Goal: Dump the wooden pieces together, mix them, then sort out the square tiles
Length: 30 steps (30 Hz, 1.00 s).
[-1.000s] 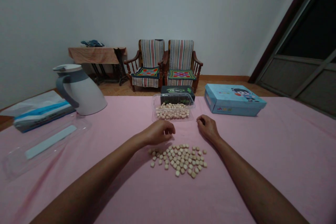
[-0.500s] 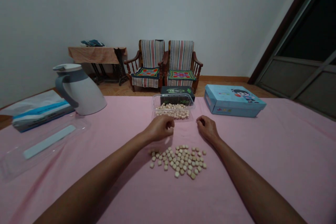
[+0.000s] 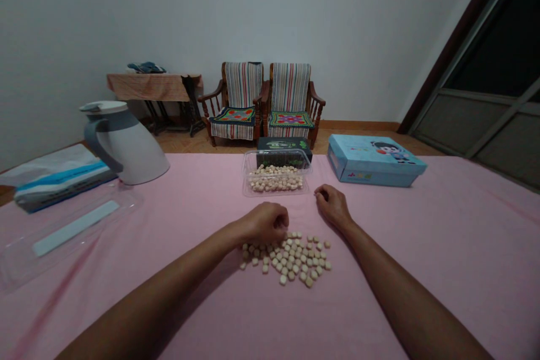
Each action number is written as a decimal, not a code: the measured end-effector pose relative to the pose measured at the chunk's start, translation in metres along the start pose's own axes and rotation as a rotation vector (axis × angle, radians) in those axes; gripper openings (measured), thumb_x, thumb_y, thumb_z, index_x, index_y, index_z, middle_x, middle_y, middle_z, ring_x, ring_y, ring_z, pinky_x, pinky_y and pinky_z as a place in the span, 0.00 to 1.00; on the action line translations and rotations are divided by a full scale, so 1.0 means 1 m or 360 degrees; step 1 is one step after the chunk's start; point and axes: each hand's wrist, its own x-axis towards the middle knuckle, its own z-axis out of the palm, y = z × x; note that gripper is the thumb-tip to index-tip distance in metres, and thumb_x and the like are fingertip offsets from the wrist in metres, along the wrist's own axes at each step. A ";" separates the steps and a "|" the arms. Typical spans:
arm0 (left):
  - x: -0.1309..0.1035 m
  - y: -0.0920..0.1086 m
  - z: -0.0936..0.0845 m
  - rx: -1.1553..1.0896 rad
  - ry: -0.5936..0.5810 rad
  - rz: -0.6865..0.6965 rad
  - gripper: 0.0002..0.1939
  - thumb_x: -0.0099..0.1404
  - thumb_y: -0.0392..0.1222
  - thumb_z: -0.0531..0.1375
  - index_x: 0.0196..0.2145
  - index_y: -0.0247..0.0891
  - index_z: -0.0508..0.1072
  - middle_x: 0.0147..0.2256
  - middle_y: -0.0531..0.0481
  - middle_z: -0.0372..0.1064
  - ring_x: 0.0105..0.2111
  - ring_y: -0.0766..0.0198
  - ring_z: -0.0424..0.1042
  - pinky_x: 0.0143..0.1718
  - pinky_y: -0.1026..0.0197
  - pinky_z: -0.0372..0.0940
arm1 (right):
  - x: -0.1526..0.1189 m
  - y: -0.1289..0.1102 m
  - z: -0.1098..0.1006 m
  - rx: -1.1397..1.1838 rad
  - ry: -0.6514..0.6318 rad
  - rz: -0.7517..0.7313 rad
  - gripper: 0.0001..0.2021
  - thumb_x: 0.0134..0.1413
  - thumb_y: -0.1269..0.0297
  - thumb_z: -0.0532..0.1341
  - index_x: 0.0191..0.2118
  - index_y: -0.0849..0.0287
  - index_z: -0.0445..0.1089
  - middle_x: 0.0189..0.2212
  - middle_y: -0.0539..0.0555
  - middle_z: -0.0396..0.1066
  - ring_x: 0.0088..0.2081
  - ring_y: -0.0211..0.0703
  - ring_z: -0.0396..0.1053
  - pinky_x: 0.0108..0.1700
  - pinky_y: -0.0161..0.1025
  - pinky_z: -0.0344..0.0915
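Small pale wooden cubes (image 3: 295,259) lie loose on the pink cloth in front of me. My left hand (image 3: 268,223) is over the far left edge of this pile, its fingers curled and closed; what they hold, if anything, is hidden. Beyond it, a clear plastic box (image 3: 276,194) stands open with many similar cubes (image 3: 276,178) in it. My right hand (image 3: 332,202) rests on the cloth, to the right of the box and apart from the pile. Its fingers are curled in too, and I cannot make out whether something is between them.
A clear plastic lid (image 3: 76,230) lies at the left, near a white and grey jug (image 3: 135,149) and a blue-white tissue pack (image 3: 63,185). Behind the plastic box sits a dark box (image 3: 284,146). A light-blue box (image 3: 375,163) stands at the back right.
My left hand has moved back from the near edge of the plastic box to the pile of cubes. The right hand stays in place. The view has shifted slightly.
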 end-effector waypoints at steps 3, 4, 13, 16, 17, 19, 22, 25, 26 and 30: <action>-0.004 0.008 0.011 0.0108 -0.0111 -0.0111 0.10 0.48 0.36 0.61 0.32 0.36 0.75 0.27 0.53 0.72 0.24 0.68 0.66 0.24 0.68 0.55 | 0.000 0.000 0.000 0.0002 0.0002 -0.0007 0.08 0.47 0.67 0.52 0.29 0.59 0.69 0.28 0.53 0.71 0.31 0.42 0.67 0.35 0.36 0.60; -0.004 0.010 0.012 0.0128 -0.0116 -0.0125 0.10 0.48 0.36 0.60 0.32 0.37 0.75 0.28 0.53 0.72 0.25 0.67 0.66 0.24 0.68 0.55 | 0.000 -0.001 -0.001 0.0004 0.0005 -0.0006 0.08 0.47 0.67 0.52 0.29 0.59 0.69 0.27 0.53 0.71 0.31 0.42 0.67 0.35 0.36 0.60; -0.004 0.014 0.013 0.0245 -0.0070 -0.0157 0.10 0.46 0.33 0.58 0.29 0.38 0.75 0.27 0.52 0.72 0.25 0.65 0.67 0.25 0.67 0.56 | -0.001 -0.002 -0.001 0.0014 0.0008 0.0000 0.08 0.47 0.67 0.52 0.29 0.59 0.68 0.28 0.53 0.71 0.31 0.42 0.67 0.35 0.36 0.60; 0.001 0.008 0.002 0.0219 0.0155 -0.0099 0.08 0.48 0.31 0.57 0.27 0.37 0.74 0.27 0.52 0.72 0.26 0.65 0.68 0.27 0.66 0.58 | 0.000 0.001 0.001 0.0016 0.0008 -0.0001 0.09 0.47 0.67 0.52 0.29 0.58 0.69 0.28 0.53 0.71 0.31 0.42 0.67 0.35 0.36 0.60; 0.005 0.005 -0.006 0.0210 0.0295 -0.0069 0.07 0.48 0.31 0.57 0.27 0.36 0.73 0.27 0.51 0.71 0.27 0.65 0.68 0.28 0.66 0.59 | 0.000 0.001 0.001 0.0018 0.0009 -0.0001 0.09 0.47 0.67 0.52 0.29 0.58 0.69 0.28 0.53 0.71 0.31 0.42 0.67 0.35 0.36 0.60; 0.013 -0.003 -0.025 0.0206 0.0672 -0.0044 0.08 0.50 0.29 0.56 0.29 0.35 0.72 0.28 0.51 0.70 0.28 0.65 0.68 0.30 0.66 0.60 | 0.000 0.003 0.002 0.0021 0.0019 -0.0005 0.09 0.47 0.66 0.52 0.29 0.58 0.69 0.28 0.53 0.71 0.31 0.42 0.67 0.35 0.36 0.61; 0.023 -0.010 -0.048 0.0266 0.1210 -0.0024 0.09 0.55 0.31 0.57 0.35 0.34 0.71 0.34 0.47 0.70 0.34 0.63 0.68 0.37 0.62 0.62 | 0.000 0.003 0.003 0.0020 0.0021 -0.0015 0.08 0.47 0.67 0.52 0.29 0.58 0.69 0.28 0.53 0.71 0.31 0.42 0.67 0.35 0.36 0.61; 0.023 -0.009 -0.047 0.0274 0.1102 0.0031 0.07 0.56 0.32 0.57 0.34 0.34 0.72 0.34 0.47 0.71 0.34 0.62 0.68 0.37 0.62 0.62 | 0.000 0.003 0.003 0.0014 0.0016 -0.0014 0.08 0.47 0.67 0.52 0.29 0.58 0.69 0.28 0.53 0.71 0.31 0.42 0.67 0.35 0.36 0.60; 0.022 -0.007 -0.041 0.0237 0.0906 0.0060 0.06 0.56 0.32 0.57 0.32 0.35 0.72 0.32 0.48 0.71 0.33 0.63 0.68 0.35 0.63 0.61 | 0.000 0.003 0.003 0.0012 0.0017 -0.0010 0.08 0.47 0.67 0.52 0.29 0.58 0.69 0.28 0.53 0.71 0.31 0.42 0.67 0.35 0.36 0.60; 0.010 0.004 -0.006 0.0138 0.0101 0.0101 0.06 0.51 0.33 0.59 0.30 0.35 0.73 0.27 0.52 0.71 0.26 0.67 0.66 0.26 0.67 0.57 | 0.000 0.002 0.002 0.0008 0.0018 0.0003 0.08 0.47 0.66 0.53 0.29 0.58 0.69 0.28 0.53 0.71 0.30 0.41 0.67 0.34 0.36 0.60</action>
